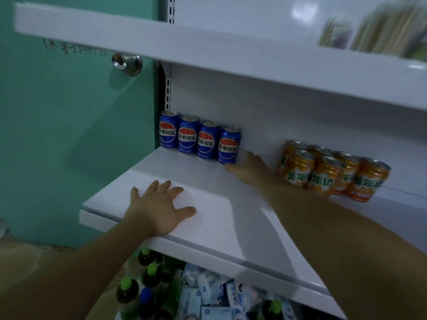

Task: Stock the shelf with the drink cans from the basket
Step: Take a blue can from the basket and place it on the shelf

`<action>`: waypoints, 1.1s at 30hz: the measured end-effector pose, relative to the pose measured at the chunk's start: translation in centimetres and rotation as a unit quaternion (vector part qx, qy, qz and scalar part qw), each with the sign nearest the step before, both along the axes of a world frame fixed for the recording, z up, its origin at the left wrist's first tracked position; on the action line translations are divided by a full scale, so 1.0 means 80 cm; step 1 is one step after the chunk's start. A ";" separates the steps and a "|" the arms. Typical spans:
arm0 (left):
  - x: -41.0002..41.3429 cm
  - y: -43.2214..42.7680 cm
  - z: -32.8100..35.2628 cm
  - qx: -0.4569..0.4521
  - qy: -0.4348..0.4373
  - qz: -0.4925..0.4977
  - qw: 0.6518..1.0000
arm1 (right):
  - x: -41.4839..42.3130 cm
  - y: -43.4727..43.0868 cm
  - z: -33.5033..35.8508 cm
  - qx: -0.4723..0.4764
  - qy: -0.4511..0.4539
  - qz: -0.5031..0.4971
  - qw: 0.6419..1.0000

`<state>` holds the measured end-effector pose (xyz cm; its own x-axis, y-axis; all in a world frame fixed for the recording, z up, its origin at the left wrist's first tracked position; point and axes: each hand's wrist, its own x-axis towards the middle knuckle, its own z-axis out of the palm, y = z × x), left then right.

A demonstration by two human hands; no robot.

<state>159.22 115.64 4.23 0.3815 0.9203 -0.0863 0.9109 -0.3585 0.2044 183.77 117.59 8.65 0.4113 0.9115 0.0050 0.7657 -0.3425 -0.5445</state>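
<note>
Several blue cola cans (198, 137) stand in a row at the back left of the white shelf (208, 227). Several orange soda cans (330, 172) stand in a cluster at the back right. My left hand (159, 209) lies flat on the shelf's front part, fingers spread, holding nothing. My right hand (249, 169) reaches to the back, between the two groups, its fingertips beside the rightmost blue can (228, 144). Its fingers look straight and hold nothing. No basket is in view.
An upper shelf (208, 49) overhangs the cans and carries blurred packets (369, 31) at the right. Below the shelf lie green-capped bottles (129, 292) and pale blue packs (215, 294). A green door (69, 123) with a metal knob (127, 63) stands at the left.
</note>
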 end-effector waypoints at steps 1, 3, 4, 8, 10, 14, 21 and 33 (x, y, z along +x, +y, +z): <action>-0.001 -0.001 0.002 -0.003 0.001 -0.001 1.000 | 0.003 -0.024 0.006 -0.031 -0.045 0.018 0.998; -0.003 -0.004 0.010 -0.020 0.012 0.000 1.000 | 0.013 -0.073 0.023 -0.088 -0.098 0.041 0.990; -0.002 -0.007 0.016 -0.031 0.019 -0.001 0.999 | 0.019 -0.098 0.032 -0.111 -0.103 0.041 0.988; 0.041 -0.042 0.046 -0.075 -0.036 -0.077 0.994 | 0.042 -0.202 0.069 -0.102 -0.149 0.038 0.983; 0.087 -0.087 0.062 -0.081 -0.072 -0.154 0.982 | 0.054 -0.260 0.084 -0.100 -0.171 0.023 0.980; 0.189 -0.208 0.090 -0.053 -0.071 -0.318 0.944 | 0.091 -0.388 0.105 -0.114 -0.160 -0.097 0.976; 0.307 -0.429 0.100 -0.033 -0.040 -0.536 0.843 | 0.135 -0.647 0.105 -0.144 -0.147 -0.325 0.923; 0.383 -0.667 0.024 -0.041 0.036 -0.756 0.653 | 0.081 -0.930 0.026 -0.183 -0.041 -0.567 0.802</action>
